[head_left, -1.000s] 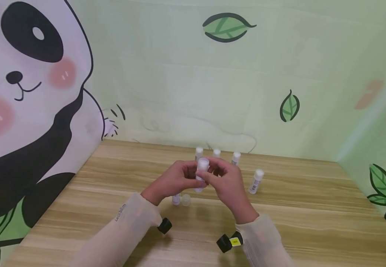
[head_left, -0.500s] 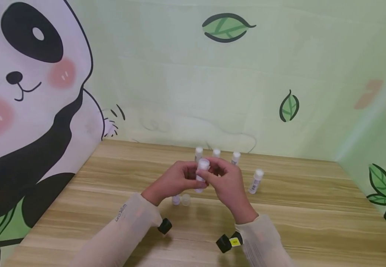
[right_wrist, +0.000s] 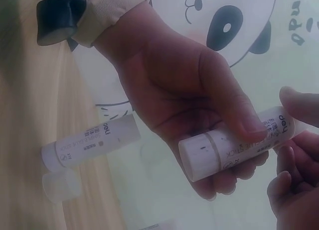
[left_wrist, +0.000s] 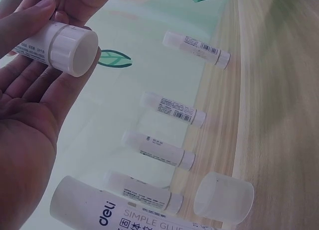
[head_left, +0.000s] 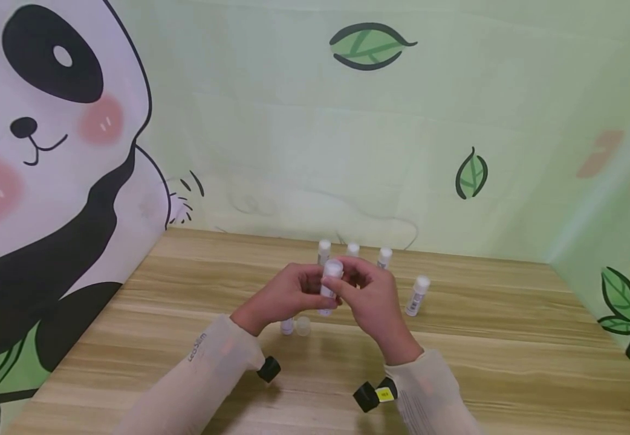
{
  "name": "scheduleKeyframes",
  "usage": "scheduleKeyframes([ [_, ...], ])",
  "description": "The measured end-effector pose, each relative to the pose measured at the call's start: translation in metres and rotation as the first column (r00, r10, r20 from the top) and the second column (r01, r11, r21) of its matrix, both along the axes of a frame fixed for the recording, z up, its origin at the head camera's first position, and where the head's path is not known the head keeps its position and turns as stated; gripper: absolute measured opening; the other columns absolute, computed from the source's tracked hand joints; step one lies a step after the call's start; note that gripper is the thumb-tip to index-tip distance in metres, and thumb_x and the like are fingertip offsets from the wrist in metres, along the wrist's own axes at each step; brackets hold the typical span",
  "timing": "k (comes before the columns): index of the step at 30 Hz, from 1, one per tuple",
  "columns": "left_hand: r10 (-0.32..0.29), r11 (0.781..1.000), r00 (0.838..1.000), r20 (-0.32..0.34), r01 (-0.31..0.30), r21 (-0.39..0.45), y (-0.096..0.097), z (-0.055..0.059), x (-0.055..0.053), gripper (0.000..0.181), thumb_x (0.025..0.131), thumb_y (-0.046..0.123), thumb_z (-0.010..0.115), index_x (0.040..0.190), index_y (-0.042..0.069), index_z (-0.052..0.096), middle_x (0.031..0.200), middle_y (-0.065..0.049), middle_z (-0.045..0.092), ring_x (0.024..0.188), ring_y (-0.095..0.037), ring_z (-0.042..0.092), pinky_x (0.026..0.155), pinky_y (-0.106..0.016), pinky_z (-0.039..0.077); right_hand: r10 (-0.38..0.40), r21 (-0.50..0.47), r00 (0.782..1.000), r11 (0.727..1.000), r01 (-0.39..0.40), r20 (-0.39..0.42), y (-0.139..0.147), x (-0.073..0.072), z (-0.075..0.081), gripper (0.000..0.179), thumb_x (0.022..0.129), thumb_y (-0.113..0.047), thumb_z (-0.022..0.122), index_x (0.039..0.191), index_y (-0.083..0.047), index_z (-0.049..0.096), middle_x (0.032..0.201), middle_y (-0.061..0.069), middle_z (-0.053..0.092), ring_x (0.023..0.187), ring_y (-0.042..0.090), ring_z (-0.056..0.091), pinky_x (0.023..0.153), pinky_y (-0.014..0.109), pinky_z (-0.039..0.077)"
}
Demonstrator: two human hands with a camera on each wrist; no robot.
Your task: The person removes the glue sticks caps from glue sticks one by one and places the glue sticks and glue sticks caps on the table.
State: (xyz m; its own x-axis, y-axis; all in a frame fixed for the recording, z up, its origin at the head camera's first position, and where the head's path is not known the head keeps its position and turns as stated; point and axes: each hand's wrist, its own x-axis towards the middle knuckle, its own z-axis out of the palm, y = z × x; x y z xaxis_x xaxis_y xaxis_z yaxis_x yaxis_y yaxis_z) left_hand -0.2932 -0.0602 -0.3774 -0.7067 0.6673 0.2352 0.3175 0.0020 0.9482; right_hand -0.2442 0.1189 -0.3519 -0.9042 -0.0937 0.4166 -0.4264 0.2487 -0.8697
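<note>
A white glue stick (head_left: pixel 334 269) is held upright above the table between both hands. The left hand (head_left: pixel 285 294) grips its lower part; in the right wrist view that thumb lies along the printed barrel (right_wrist: pixel 249 143). With thumb and fingers, the right hand (head_left: pixel 368 292) pinches the stick nearer its upper end. The bottom end (left_wrist: pixel 82 51) of the stick faces the left wrist camera. Below the hands stands another glue stick (right_wrist: pixel 92 143), with a loose translucent cap (head_left: pixel 303 326) beside it. The left hand partly hides that stick in the head view.
Behind the hands stand three upright glue sticks, a left one (head_left: pixel 323 249), a middle one (head_left: pixel 353 249) and a right one (head_left: pixel 384 257). One more glue stick (head_left: pixel 418 296) is to the right. The wooden table (head_left: pixel 511 356) meets a printed green backdrop (head_left: pixel 271 121).
</note>
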Motion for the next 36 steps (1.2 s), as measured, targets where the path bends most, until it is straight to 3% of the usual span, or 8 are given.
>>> scheduleKeyframes([
  [9,-0.008,1.0,1.0,0.004,0.008,0.001,-0.0011,-0.0006,-0.0007,0.036,0.088,0.01,0.07,0.123,0.005,0.062,0.112,-0.017,0.07,0.101,-0.026,0.07,0.085,-0.038,0.057,-0.011,-0.003,1.0,1.0,0.011,0.007,-0.0005,0.0015,0.0006,0.029,0.085,-0.021,0.076,0.11,-0.009,0.07,0.084,0.008,0.06,0.076,0.017,0.054,0.065,0.022,0.048],
  [26,-0.019,1.0,1.0,-0.005,0.019,-0.024,-0.0028,-0.0028,-0.0043,0.032,0.086,0.009,0.072,0.116,0.004,0.064,0.103,-0.019,0.071,0.094,-0.02,0.07,0.083,-0.036,0.057,-0.041,0.006,0.997,0.999,0.042,-0.06,0.0023,-0.0015,0.0029,0.027,0.085,-0.022,0.075,0.11,-0.013,0.07,0.077,0.004,0.058,0.07,0.014,0.051,0.06,0.021,0.042],
  [36,0.029,0.999,0.999,-0.02,-0.03,-0.036,-0.005,-0.0013,-0.0062,0.032,0.085,0.012,0.074,0.115,0.007,0.065,0.099,-0.013,0.072,0.092,-0.021,0.07,0.083,-0.038,0.057,-0.104,-0.11,0.993,0.989,0.097,-0.06,0.0061,-0.004,0.0047,0.026,0.083,-0.019,0.077,0.108,-0.011,0.071,0.078,0.0,0.062,0.071,0.013,0.053,0.061,0.021,0.045],
])
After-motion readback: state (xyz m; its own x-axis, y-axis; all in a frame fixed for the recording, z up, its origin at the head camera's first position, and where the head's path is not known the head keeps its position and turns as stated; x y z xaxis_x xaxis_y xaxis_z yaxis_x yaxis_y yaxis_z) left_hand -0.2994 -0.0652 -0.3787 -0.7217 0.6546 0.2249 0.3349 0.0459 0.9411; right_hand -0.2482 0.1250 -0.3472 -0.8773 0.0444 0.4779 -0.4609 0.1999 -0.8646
